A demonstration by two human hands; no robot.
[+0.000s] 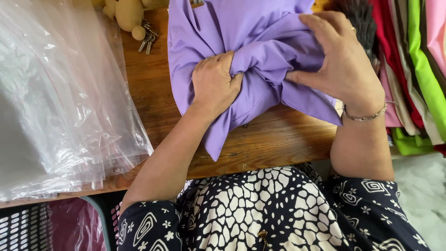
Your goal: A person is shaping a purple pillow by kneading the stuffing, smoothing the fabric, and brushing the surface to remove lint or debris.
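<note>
A purple garment lies bunched on the wooden table, one end hanging toward the near edge. My left hand is closed in a fist on a gathered fold at the garment's middle. My right hand presses down on the garment's right side, its fingers curled over the cloth and its thumb pinching a fold next to the left hand. A thin bracelet circles the right wrist.
A stack of clear plastic bags covers the table's left part. A tan plush toy with keys lies at the back. Folded coloured fabrics are piled at the right. A perforated basket sits below left.
</note>
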